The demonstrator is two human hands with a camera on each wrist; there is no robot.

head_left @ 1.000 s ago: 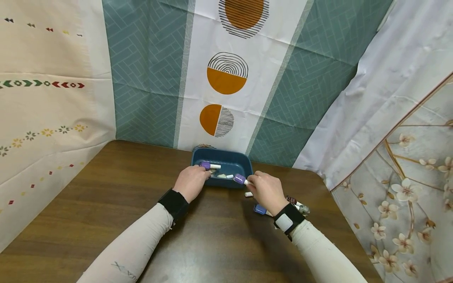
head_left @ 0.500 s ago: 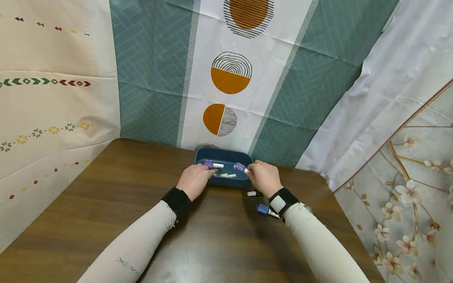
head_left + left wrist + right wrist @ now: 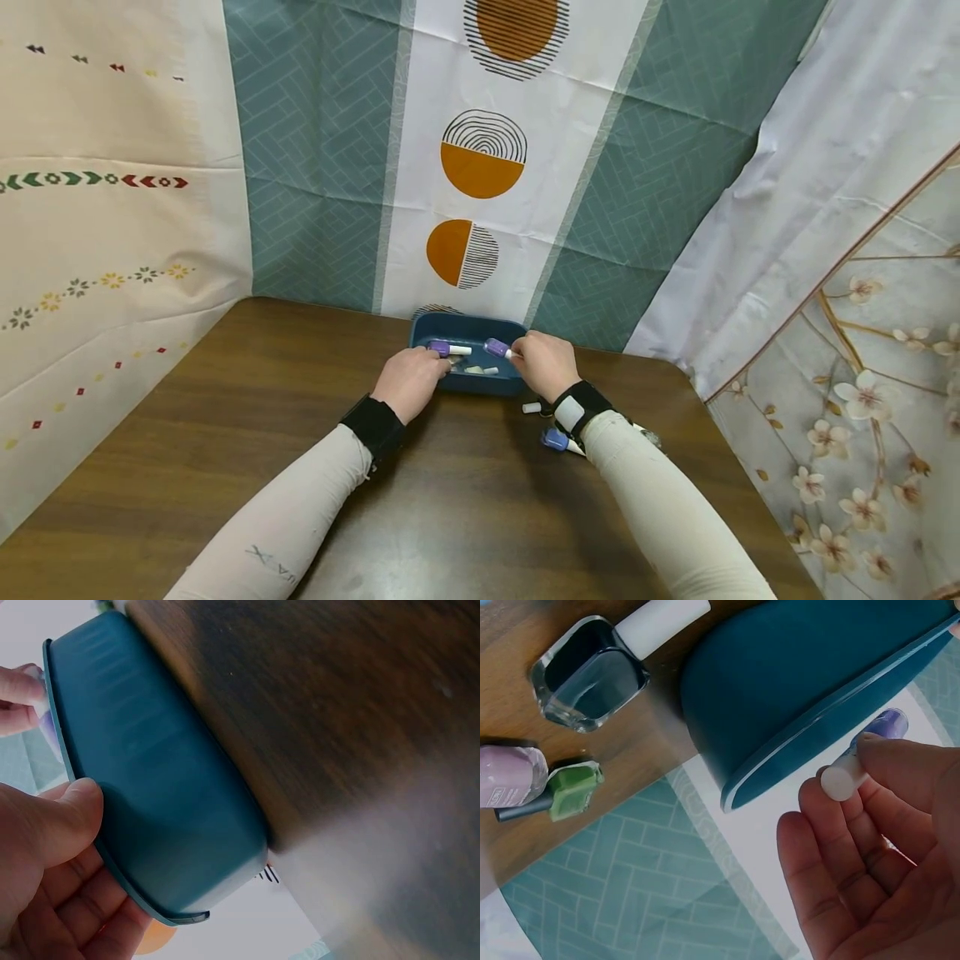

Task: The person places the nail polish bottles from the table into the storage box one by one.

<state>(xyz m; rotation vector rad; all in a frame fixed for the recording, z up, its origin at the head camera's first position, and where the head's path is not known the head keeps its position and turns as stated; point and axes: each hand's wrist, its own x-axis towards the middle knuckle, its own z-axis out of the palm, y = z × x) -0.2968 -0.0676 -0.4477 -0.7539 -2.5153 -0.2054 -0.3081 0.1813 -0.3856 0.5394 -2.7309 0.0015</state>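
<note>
My left hand [image 3: 408, 383] grips the near left rim of a dark teal plastic bin [image 3: 480, 385]. In the left wrist view its thumb [image 3: 81, 802] presses the outer wall, with the fingers behind the rim. Between thumb and fingers of my right hand [image 3: 547, 365] is the white cap of a purple nail polish bottle [image 3: 496, 347], held over the bin's right part. Inside the bin lie another purple nail polish bottle [image 3: 440, 347] with a white cap and a pale one [image 3: 474, 369].
Right of the bin, a blue nail polish bottle [image 3: 555, 439] lies on the wooden table [image 3: 450, 492]. The right wrist view shows a dark bottle [image 3: 592, 679], a pink one [image 3: 510, 776] and a green one [image 3: 574, 791] nearby. A patterned curtain [image 3: 322, 183] hangs behind the bin.
My right hand has moved left and farther from me, carrying the purple nail polish bottle from the bin's right edge to over its inside. My left hand keeps its grip on the rim.
</note>
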